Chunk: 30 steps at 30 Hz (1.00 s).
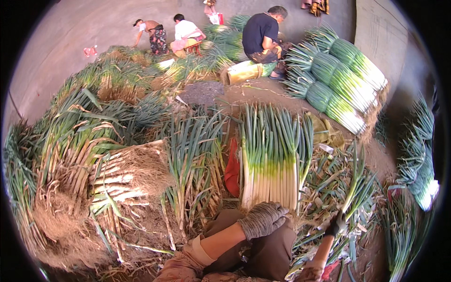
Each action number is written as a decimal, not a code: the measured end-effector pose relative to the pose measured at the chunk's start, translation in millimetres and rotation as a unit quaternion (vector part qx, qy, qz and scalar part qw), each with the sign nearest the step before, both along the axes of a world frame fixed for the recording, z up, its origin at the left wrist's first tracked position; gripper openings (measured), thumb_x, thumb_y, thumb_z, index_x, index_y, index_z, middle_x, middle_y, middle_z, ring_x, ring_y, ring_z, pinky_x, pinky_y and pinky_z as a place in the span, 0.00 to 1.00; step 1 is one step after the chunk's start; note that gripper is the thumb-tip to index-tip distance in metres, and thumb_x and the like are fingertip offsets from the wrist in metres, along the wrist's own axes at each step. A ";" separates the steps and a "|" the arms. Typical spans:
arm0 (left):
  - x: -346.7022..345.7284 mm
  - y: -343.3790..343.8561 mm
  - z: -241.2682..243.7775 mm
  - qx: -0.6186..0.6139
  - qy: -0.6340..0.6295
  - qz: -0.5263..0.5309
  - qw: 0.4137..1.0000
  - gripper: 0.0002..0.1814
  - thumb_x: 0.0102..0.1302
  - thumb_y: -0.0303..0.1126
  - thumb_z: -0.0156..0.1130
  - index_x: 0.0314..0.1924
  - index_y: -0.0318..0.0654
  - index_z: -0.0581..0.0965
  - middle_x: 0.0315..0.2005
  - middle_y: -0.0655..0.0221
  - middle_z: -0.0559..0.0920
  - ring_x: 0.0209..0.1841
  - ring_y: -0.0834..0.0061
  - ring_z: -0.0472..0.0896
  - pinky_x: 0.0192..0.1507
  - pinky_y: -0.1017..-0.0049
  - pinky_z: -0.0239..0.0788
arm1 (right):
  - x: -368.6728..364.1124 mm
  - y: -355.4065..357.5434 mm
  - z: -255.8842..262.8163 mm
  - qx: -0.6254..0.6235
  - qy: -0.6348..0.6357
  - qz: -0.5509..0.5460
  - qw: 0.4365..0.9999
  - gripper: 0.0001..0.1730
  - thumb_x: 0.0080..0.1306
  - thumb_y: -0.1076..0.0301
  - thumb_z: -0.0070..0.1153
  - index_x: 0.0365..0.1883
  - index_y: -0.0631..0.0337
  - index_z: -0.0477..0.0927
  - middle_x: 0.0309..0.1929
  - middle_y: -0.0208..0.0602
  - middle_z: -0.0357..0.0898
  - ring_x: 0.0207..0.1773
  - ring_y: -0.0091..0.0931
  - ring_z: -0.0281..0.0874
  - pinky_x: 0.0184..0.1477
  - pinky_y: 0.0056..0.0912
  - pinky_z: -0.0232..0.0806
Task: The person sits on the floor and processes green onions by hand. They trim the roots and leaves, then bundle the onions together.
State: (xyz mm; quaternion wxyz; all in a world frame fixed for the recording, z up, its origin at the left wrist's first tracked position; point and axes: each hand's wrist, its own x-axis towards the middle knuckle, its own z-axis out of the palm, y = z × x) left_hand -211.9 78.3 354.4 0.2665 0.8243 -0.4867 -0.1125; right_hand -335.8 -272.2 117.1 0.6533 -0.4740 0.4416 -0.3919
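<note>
A neat bundle of green onions (pixel 269 169) lies before me, white ends towards me. My left hand (pixel 263 220), in a grey knit glove, rests at the root end of this bundle, above my knees, its fingers together; whether it grips a stalk is not clear. My right hand (pixel 334 224), in a dark glove, is out to the right, closed round the lower part of a few green onions (pixel 352 192) whose leaves point up and away. A red cloth (pixel 232 169) lies along the bundle's left side.
Untrimmed onions (pixel 74 158) with tangled roots are heaped at left. Leaf scraps (pixel 324 187) cover the ground at right. Tied onion bundles (pixel 338 81) are stacked at upper right. A person in a dark shirt (pixel 260 33) sits at the back; two other people (pixel 186 31) are farther left.
</note>
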 end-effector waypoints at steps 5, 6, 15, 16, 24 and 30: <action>-3.8 -8.7 -1.1 0.015 -0.008 -0.017 1.000 0.19 0.65 0.41 0.50 0.48 0.36 0.76 0.36 0.56 0.78 0.42 0.56 0.76 0.47 0.61 0.67 | -67.3 41.8 -10.7 -0.076 0.134 -0.019 0.988 0.19 0.68 0.53 0.49 0.25 0.59 0.73 0.14 0.21 0.58 0.16 0.16 0.53 0.18 0.24 0.45; -4.2 -10.6 -0.8 0.011 -0.017 -0.015 1.000 0.19 0.65 0.41 0.50 0.48 0.36 0.76 0.36 0.56 0.78 0.42 0.56 0.76 0.47 0.61 0.67 | -75.1 40.9 -25.6 -0.090 0.146 -0.020 0.985 0.20 0.67 0.53 0.49 0.24 0.61 0.73 0.14 0.22 0.59 0.16 0.17 0.54 0.19 0.25 0.47; -2.7 -6.5 -6.0 0.013 -0.036 -0.002 0.999 0.17 0.65 0.41 0.50 0.45 0.37 0.76 0.36 0.56 0.77 0.41 0.55 0.76 0.45 0.60 0.68 | -73.4 32.7 -23.0 -0.094 0.212 0.065 0.971 0.17 0.64 0.58 0.50 0.27 0.66 0.71 0.17 0.30 0.68 0.18 0.21 0.63 0.20 0.27 0.57; -2.7 -5.8 -5.2 0.011 -0.039 0.000 0.999 0.17 0.64 0.41 0.50 0.45 0.37 0.76 0.36 0.56 0.77 0.41 0.55 0.76 0.45 0.59 0.68 | -76.2 28.9 -18.2 -0.090 0.222 0.072 0.968 0.17 0.63 0.58 0.50 0.28 0.67 0.72 0.18 0.33 0.70 0.17 0.22 0.64 0.20 0.29 0.59; -4.7 4.5 4.7 0.021 -0.041 0.007 0.999 0.17 0.64 0.41 0.50 0.44 0.36 0.75 0.35 0.55 0.77 0.40 0.54 0.76 0.45 0.59 0.67 | -104.2 50.0 21.9 -0.285 0.471 0.067 0.832 0.19 0.55 0.62 0.54 0.37 0.71 0.75 0.28 0.54 0.78 0.34 0.46 0.77 0.37 0.46 0.66; -4.3 2.7 -3.5 0.007 -0.056 0.002 0.998 0.17 0.65 0.41 0.50 0.43 0.36 0.75 0.35 0.56 0.77 0.40 0.54 0.76 0.45 0.59 0.67 | -96.9 83.2 51.9 -0.342 0.581 0.073 0.735 0.16 0.55 0.64 0.55 0.38 0.65 0.75 0.32 0.56 0.78 0.38 0.50 0.76 0.40 0.51 0.68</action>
